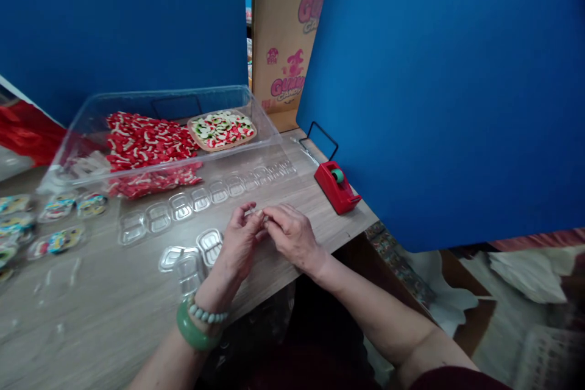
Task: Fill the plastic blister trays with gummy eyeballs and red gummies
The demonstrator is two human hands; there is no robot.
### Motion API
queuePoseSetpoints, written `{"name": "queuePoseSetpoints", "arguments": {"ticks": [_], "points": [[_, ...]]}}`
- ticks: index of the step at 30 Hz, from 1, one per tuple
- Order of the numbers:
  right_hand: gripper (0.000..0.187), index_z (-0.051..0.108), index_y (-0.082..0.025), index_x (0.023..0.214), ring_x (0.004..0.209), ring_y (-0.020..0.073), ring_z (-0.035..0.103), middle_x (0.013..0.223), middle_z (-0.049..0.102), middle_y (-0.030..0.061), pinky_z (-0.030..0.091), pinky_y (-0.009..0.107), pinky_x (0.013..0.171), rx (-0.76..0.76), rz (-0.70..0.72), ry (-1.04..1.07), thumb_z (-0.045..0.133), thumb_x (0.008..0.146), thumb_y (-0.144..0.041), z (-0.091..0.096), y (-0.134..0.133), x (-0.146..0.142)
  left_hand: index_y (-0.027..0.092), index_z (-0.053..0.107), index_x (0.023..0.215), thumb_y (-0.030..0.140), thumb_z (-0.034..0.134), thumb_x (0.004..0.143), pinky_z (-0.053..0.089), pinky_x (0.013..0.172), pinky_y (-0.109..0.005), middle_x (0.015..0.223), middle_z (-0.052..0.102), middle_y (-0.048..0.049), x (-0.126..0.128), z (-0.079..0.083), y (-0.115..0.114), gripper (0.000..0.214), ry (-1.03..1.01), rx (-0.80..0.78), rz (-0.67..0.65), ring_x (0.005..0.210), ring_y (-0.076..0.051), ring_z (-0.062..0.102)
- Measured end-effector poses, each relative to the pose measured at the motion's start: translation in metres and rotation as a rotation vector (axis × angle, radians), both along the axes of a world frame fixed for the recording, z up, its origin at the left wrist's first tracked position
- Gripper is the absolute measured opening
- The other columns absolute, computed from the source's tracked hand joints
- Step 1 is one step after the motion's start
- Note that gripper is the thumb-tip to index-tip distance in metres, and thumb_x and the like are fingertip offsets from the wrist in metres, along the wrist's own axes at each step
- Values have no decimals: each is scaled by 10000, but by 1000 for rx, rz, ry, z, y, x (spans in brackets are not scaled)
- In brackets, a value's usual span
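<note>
The row of trays [201, 199] lies before the bin [264, 120].

Three small trays [188, 273] of clear, shiny plastic lie close together on the bench [114, 304], just beside the left hand [240, 236]. They have round corners and pressed-in shapes. Farther back, a long row of clear trays [181, 206] lies flat, side by side, going away in a slanted line to the right.
</note>
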State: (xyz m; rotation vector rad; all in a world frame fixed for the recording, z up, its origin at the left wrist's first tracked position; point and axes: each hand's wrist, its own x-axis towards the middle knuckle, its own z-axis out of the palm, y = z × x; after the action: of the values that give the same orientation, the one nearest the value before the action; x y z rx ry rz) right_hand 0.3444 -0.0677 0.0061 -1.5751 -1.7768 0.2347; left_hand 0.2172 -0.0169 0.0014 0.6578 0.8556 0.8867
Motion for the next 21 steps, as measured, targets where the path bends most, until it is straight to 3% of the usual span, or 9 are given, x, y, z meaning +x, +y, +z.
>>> {"name": "queuePoseSetpoints", "arguments": {"ticks": [3, 6, 10, 13, 17, 19, 21], "points": [[254, 696, -201, 1063, 958, 214, 612, 973, 704, 80, 447, 308, 859, 6, -245, -176, 468, 952, -186, -5, 7, 28, 242, 537, 1290, 430, 861, 665, 587, 691, -370, 1256, 609, -125, 0, 4, -6, 728, 108, -13, -55, 866, -222, 697], [295, 682, -167, 1135, 1012, 262, 578, 1024, 692, 131, 412, 359, 877, -91, -452, -445, 452, 953, -186, -20, 24, 65, 203, 622, 1237, 402, 853, 667, 568, 723, -348, 1290, 613, -149, -12, 8, -6, 647, 262, 76, -78, 911, -233, 698], [313, 674, -154, 1160, 1064, 274, 552, 1131, 676, 161, 409, 371, 883, -272, -429, -597, 434, 966, -207, -42, 46, 95, 161, 710, 1016, 405, 823, 681, 549, 717, -322, 1063, 694, -89, -40, 8, -7, 429, 320, 151, -81, 839, -214, 706], [348, 662, -150, 1204, 1096, 266, 558, 1181, 668, 156, 429, 365, 927, -251, -360, -513, 414, 971, -221, -50, 53, 104, 158, 719, 963, 396, 830, 668, 546, 693, -307, 951, 708, -61, -69, 9, -12, 394, 352, 160, -5, 778, -195, 703], [384, 679, -139, 1166, 1141, 259, 577, 1205, 670, 146, 443, 377, 991, -119, -295, -267, 420, 883, -125, -47, 44, 93, 155, 719, 917, 373, 839, 643, 534, 632, -276, 855, 703, -39, -118, 14, -16, 370, 396, 150, 175, 701, -170, 687], [343, 704, -157, 1091, 1087, 255, 613, 1136, 697, 126, 470, 378, 955, -102, -270, -127, 443, 869, -139, -41, 31, 67, 161, 714, 905, 364, 832, 631, 513, 587, -258, 826, 693, -28, -141, 12, -18, 361, 430, 150, 298, 656, -156, 668], [271, 716, -191, 1000, 968, 226, 649, 1018, 720, 84, 495, 342, 866, -140, -156, -6, 468, 891, -178, -33, 15, 29, 168, 707, 893, 359, 820, 629, 471, 540, -235, 773, 670, -12, -160, 5, -19, 345, 507, 149, 419, 606, -136, 631]]}}
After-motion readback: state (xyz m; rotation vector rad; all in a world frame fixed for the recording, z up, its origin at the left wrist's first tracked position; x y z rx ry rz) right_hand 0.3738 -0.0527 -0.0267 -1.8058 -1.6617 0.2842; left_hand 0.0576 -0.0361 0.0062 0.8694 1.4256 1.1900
